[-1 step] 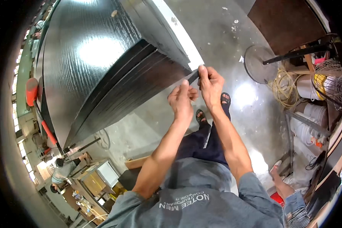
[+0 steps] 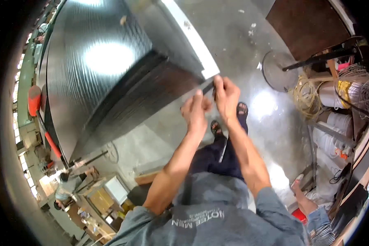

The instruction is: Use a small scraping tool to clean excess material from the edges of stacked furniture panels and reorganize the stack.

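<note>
A short dark strip (image 2: 208, 85) spans the gap between my two hands, just off the near corner of a stack of black wood-grain panels (image 2: 110, 88). My right hand (image 2: 226, 95) pinches the strip's far end between thumb and curled fingers, close to the tip of a white edge strip (image 2: 194, 39). At the other end, my left hand (image 2: 196, 111) closes on it, thumb uppermost and fingers curled under. Motion blurs the left fingers a little. Glossy and dark, the top panel reflects a bright lamp; the lower panels show as layered edges.
A red-and-black handled tool (image 2: 43, 115) stands at the stack's left side. On the right are a round metal base (image 2: 278, 69), coiled yellowish hose (image 2: 306, 98), white buckets (image 2: 336, 125) and a brown board (image 2: 307, 26). Another person's leg (image 2: 304, 197) shows at lower right; a person (image 2: 69, 186) bends at lower left.
The view has shifted slightly and blurred. Both hands sit a touch lower beside the panel corner, with the dark strip still between them.
</note>
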`<state>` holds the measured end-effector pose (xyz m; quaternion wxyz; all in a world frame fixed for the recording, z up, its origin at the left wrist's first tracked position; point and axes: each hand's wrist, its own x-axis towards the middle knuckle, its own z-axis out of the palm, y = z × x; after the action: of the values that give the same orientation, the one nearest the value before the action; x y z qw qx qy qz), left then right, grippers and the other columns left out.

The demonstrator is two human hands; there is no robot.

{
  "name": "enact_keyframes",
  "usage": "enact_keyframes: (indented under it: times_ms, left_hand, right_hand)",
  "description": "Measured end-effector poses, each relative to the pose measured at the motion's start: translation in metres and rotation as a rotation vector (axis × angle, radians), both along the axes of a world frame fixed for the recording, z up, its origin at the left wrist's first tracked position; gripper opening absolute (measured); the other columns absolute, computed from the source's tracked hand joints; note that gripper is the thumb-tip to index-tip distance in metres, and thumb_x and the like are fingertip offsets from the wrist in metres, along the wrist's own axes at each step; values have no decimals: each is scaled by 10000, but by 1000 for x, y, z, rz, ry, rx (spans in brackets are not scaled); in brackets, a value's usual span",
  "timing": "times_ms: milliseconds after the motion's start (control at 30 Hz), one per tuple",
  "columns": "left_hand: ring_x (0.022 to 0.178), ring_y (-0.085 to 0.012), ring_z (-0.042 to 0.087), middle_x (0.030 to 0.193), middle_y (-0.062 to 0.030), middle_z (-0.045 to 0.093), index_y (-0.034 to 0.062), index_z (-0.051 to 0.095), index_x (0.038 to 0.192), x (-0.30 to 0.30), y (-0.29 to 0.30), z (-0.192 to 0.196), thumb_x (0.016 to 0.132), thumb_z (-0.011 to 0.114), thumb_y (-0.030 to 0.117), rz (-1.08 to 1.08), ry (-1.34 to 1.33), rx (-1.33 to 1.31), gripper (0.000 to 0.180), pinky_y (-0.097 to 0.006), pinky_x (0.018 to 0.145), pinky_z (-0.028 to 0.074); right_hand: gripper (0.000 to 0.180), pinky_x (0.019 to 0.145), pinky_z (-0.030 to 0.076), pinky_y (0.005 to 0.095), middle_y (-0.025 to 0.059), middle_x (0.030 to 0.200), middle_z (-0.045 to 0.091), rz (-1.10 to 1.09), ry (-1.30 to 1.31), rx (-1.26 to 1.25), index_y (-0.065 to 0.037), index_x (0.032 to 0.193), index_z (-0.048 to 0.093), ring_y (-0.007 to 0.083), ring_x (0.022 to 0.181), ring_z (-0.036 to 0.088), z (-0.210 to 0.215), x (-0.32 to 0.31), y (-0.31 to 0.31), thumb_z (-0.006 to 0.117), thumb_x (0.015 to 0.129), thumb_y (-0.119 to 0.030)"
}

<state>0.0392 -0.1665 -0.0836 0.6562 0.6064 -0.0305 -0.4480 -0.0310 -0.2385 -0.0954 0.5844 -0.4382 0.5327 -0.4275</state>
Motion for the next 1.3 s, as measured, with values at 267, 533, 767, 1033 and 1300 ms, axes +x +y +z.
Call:
enact_keyframes:
  times_ms: [267,533,767,1033,1300]
  left_hand:
    - [566,-127,554,670,-58,611,30,591,773,11,8,31,975,609,240,-22,-76,-181,292,-283,540,452]
    - [579,-154,596,684,-92,634,-2,610,797,12,12,10,952,646,245,-70,-107,48,293,-290,536,443]
    - [558,-157,589,655,-65,601,17,602,773,-1,8,57,931,670,246,-60,-58,-2,287,-285,529,446]
    - [538,-150,561,631,-61,594,36,591,730,5,15,38,950,640,260,-185,-82,-105,317,-273,518,445]
    - [536,-167,567,665,-73,591,20,585,792,21,11,-23,925,675,274,-68,25,50,301,-286,509,449]
  right_hand:
    - [343,455,360,304,52,492,432,-40,7,-250,16,695,561,91,482,377,46,14,7,638,934,-218]
    - [413,469,310,256,-53,573,435,14,43,24,-35,672,519,45,534,380,9,9,0,597,975,-305]
    - [393,500,347,307,18,538,401,134,-69,-117,26,682,555,89,558,377,41,6,-12,616,944,-259]
    - [372,513,363,300,65,579,429,47,67,-162,20,698,550,92,570,392,47,-9,10,609,954,-243]
    - [395,544,411,390,193,592,464,66,168,14,53,739,581,131,559,420,-35,15,0,561,958,-275]
